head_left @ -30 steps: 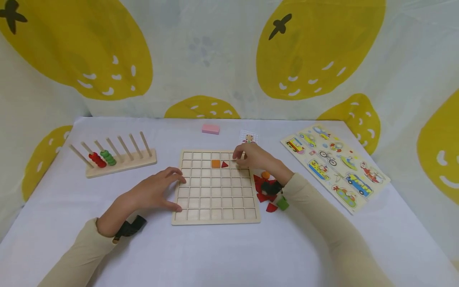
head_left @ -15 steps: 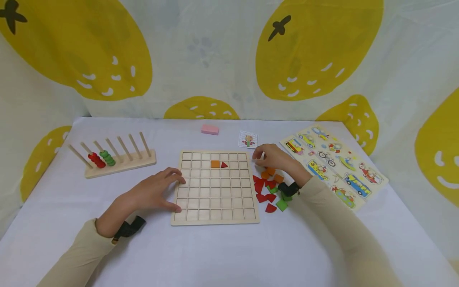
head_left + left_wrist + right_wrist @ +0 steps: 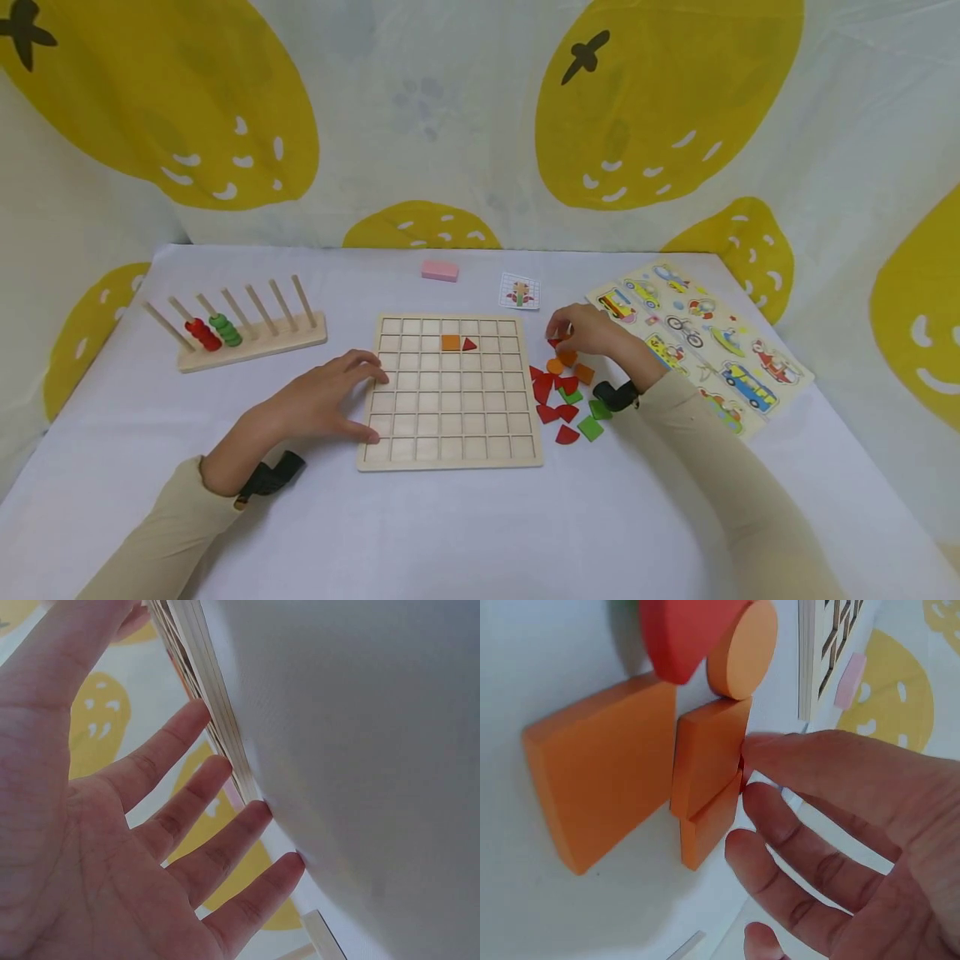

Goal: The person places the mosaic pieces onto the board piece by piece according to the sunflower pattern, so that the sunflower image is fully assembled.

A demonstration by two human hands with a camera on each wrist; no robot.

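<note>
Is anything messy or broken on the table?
Nothing looks broken. The loose pieces lie in a jumbled heap beside the grid board, some overlapping, where the right hand is picking. Only an orange square and a red triangle sit in the board. The left hand rests at its edge.

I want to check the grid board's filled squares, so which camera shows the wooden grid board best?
The head view: the whole wooden grid board shows from above, with an orange square and a red triangle set in it. The left wrist view shows only its edge by the left hand; the right wrist view shows only a corner.
</note>
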